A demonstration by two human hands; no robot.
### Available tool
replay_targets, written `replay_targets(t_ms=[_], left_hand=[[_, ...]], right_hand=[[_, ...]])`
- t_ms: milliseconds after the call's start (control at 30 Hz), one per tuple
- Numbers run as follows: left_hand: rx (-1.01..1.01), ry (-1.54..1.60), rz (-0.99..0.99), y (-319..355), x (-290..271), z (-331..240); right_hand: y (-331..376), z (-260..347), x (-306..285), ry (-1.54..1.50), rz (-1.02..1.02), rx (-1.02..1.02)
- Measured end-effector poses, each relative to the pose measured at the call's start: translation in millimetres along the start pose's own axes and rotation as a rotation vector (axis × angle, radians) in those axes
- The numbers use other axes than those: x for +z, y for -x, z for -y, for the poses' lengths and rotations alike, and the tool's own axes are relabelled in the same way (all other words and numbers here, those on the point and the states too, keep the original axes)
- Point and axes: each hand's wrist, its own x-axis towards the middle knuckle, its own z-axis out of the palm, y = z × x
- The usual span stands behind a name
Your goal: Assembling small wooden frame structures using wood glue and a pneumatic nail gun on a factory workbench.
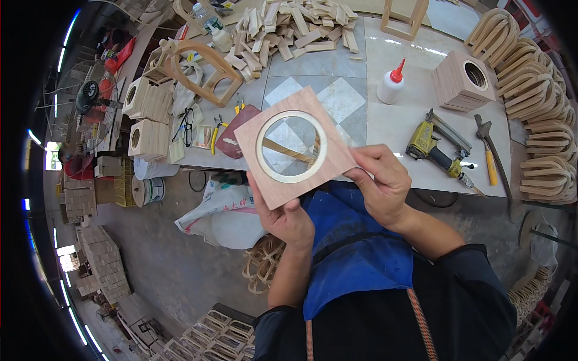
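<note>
A square, pinkish wooden panel (306, 99) with a large round hole is held up over the workbench's near edge, tilted. A pale ring (263, 165) lines the hole, and strips of wood show through it. My left hand (288, 224) grips the panel's near left corner, thumb on its face and fingers along the edge. At the right corner, my right hand (384, 185) pinches the panel between thumb and fingers. Behind it on the bench (277, 66) lie a dark red pad (232, 137) and yellow-handled pliers (215, 135).
A glue bottle (392, 84), a wooden box (460, 81), a yellow nail gun (424, 141) and a hammer (489, 156) occupy the right side. Wood offcuts (295, 30) are heaped at the back. Bent wooden loops (533, 84) stack at far right; a wooden frame (201, 69) stands left.
</note>
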Motion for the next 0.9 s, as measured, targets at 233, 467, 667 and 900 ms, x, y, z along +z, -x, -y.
replay_targets(t_ms=[233, 467, 667, 900], left_hand=[[-0.085, 0.106, 0.114, -22, -38, 13], [-0.215, 0.188, 0.304, -40, -61, 16], [-0.178, 0.077, -0.151, -26, -47, 10], [0.037, -0.098, 0.115, -6, -8, -16]], right_hand=[[-24, -18, -17, -0.024, 0.034, 0.101], [-62, -34, -10, -0.207, 0.293, 0.161], [-43, -29, 1, -0.314, 0.243, 0.386], [-30, -15, 17, -0.302, 0.108, 0.335]])
